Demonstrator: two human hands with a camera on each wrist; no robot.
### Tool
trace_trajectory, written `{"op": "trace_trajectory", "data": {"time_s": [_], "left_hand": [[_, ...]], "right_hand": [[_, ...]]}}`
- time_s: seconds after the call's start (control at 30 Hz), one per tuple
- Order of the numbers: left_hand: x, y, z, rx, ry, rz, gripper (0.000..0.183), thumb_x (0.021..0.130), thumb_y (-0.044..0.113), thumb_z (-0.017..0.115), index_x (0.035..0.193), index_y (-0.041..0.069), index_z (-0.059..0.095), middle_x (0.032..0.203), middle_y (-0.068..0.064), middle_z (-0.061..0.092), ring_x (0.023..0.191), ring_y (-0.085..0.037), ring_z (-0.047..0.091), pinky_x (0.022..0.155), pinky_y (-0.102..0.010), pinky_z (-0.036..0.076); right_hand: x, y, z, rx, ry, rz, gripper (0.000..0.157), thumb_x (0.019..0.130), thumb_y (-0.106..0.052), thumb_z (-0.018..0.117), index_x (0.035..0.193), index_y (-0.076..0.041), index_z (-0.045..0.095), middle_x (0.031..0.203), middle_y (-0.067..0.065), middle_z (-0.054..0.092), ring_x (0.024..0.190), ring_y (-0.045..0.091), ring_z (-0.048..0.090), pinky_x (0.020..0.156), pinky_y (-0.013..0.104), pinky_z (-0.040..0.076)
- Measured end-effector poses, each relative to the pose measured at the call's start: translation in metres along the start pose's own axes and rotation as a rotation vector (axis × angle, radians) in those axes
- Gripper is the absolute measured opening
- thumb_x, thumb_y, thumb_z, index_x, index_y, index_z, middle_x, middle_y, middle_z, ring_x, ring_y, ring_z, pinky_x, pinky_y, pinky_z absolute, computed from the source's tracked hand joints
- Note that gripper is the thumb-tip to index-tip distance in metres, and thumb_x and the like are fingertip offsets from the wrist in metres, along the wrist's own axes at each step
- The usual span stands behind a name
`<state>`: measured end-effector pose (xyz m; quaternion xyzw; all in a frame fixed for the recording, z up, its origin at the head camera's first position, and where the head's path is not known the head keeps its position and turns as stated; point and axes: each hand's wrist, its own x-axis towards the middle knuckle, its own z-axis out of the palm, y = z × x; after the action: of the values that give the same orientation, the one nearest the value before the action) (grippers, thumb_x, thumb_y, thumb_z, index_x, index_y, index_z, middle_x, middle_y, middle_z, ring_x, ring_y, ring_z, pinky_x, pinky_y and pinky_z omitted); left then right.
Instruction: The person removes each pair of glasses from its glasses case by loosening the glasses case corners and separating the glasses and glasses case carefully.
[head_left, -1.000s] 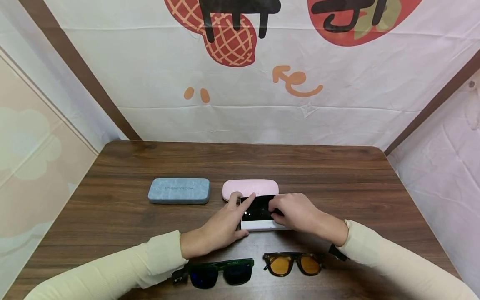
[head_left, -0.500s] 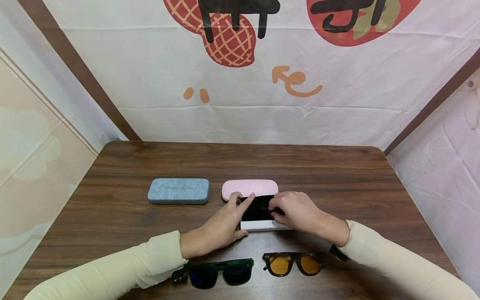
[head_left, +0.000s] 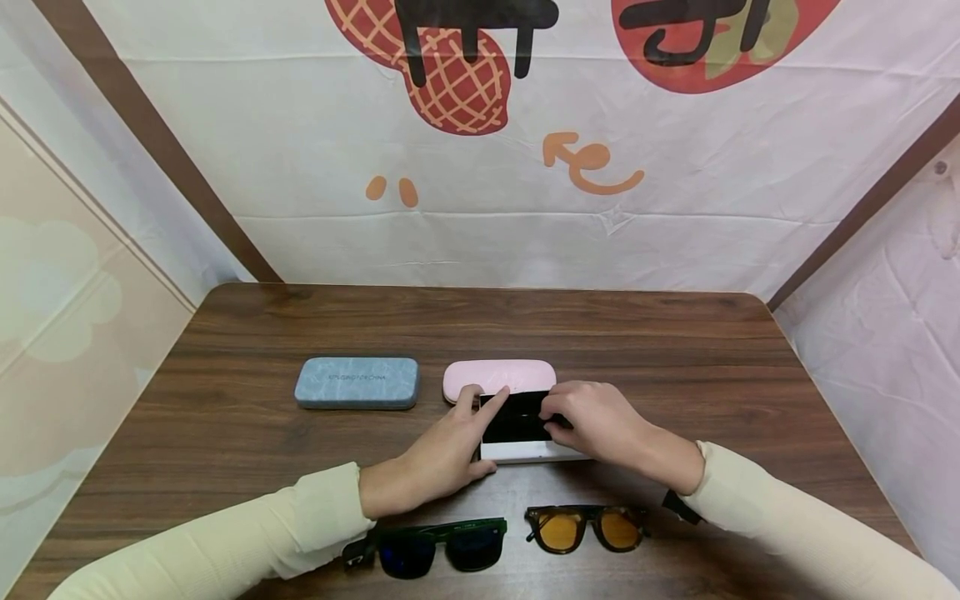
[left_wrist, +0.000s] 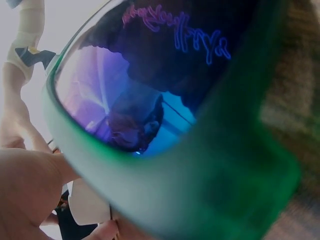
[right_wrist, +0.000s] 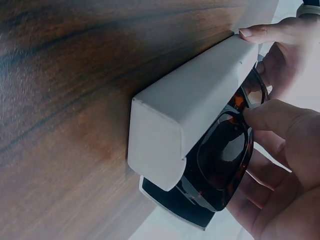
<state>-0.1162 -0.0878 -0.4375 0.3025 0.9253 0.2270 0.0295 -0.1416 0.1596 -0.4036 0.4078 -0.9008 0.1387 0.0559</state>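
In the head view an open white glasses case [head_left: 525, 452] with a black lining lies near the table's middle. My left hand [head_left: 438, 454] grips its left end, thumb low at the front and a finger against the raised lid. At the right part of the case, my right hand [head_left: 600, 423] pinches dark tortoiseshell sunglasses [right_wrist: 222, 150]. The right wrist view shows thumb and fingers on either side of that frame, which sits partly inside the case. Green-framed sunglasses [head_left: 442, 548] with blue-purple lenses lie below my left wrist and fill much of the left wrist view.
Yellow-lensed sunglasses [head_left: 590, 530] rest on the brown wooden table [head_left: 225, 450], right of the green pair. Directly behind the white case is a pink glasses case [head_left: 498, 374], closed. A closed blue glasses case [head_left: 357, 383] stands farther left. Printed cloth [head_left: 480, 242] hangs behind the table.
My right hand has shifted slightly to the right at the case. Bright glints on the lenses inside the case have faded. My left hand stays in place.
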Motion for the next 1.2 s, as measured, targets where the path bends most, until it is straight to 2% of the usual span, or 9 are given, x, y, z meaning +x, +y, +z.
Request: {"op": "trace_trajectory", "data": {"time_s": [0.23,0.67,1.2], "left_hand": [[0.000,0.001,-0.001,-0.009,0.001,-0.009,0.095,0.082,0.021,0.088,0.158,0.008,0.033,0.136,-0.020,0.039,0.101,-0.027,0.060,0.080,-0.037,0.055],[0.000,0.001,-0.001,-0.012,-0.002,-0.008,0.093,0.082,0.021,0.087,0.158,0.008,0.034,0.135,-0.019,0.040,0.101,-0.027,0.059,0.081,-0.038,0.055],[-0.001,0.000,0.000,-0.015,-0.006,-0.005,0.094,0.083,0.021,0.087,0.158,0.009,0.031,0.136,-0.019,0.039,0.102,-0.027,0.060,0.081,-0.038,0.055]], "right_hand": [[0.000,0.000,-0.004,-0.038,0.035,-0.016,0.009,0.084,-0.013,0.083,0.087,-0.017,0.076,0.088,-0.006,0.069,0.077,0.010,0.065,0.065,0.030,0.055],[0.000,0.000,-0.011,-0.035,0.069,-0.050,0.010,0.083,-0.011,0.083,0.088,-0.015,0.076,0.087,-0.005,0.068,0.075,0.010,0.063,0.063,0.028,0.054],[0.000,-0.002,-0.018,-0.024,0.025,-0.017,0.008,0.084,-0.010,0.080,0.086,-0.017,0.075,0.087,-0.006,0.067,0.072,0.007,0.060,0.060,0.027,0.052]]}}
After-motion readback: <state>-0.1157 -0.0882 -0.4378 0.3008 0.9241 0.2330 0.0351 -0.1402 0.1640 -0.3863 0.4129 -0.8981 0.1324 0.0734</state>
